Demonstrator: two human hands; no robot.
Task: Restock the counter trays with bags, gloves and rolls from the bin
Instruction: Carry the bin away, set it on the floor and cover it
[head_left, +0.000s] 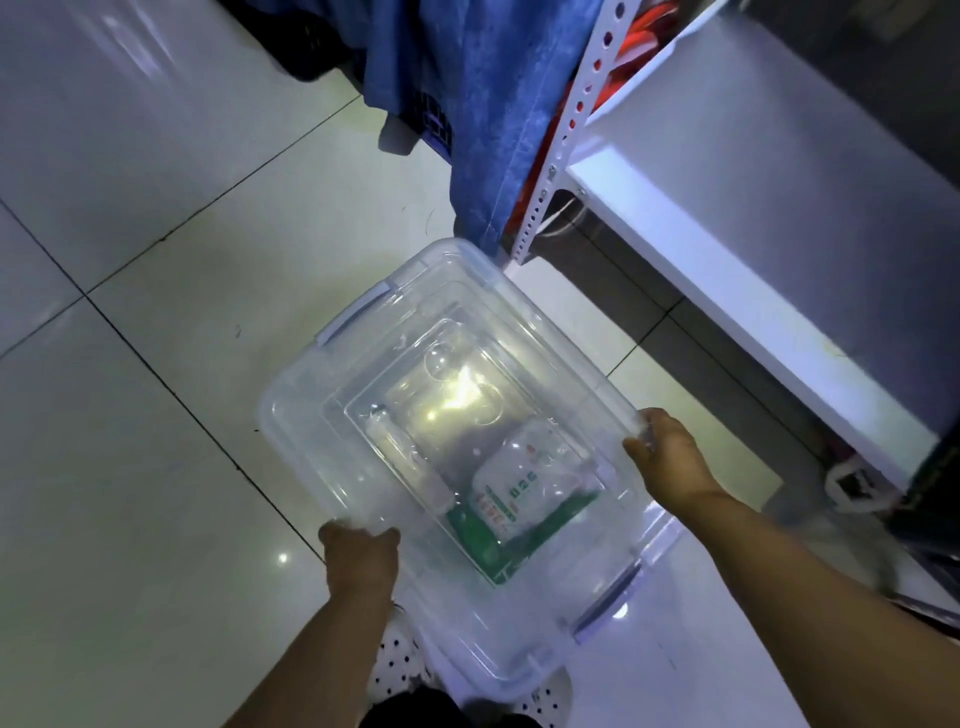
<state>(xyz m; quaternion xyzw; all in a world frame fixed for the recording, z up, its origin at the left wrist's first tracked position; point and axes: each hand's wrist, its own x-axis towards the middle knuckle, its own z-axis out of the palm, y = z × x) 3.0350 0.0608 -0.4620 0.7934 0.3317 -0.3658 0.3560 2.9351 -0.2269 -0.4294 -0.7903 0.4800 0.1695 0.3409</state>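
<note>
A clear plastic bin (332, 415) with a clear lid and grey latch handles is held over the tiled floor. My left hand (358, 556) grips its near left edge. At the bin's right edge, my right hand (670, 457) has its fingers curled over the rim. Through the lid I see a white and green packet (519, 493) lying in the bin, and a clear roll-like item (410, 462) beside it. Glare hides the rest of the contents.
A white metal shelving rack (561, 135) with a white shelf board (727, 249) stands on the right. Blue cloth (478, 104) hangs at the top middle, close to the bin's far corner. White tiled floor (156, 260) spreads to the left. White perforated footwear (395, 670) shows below.
</note>
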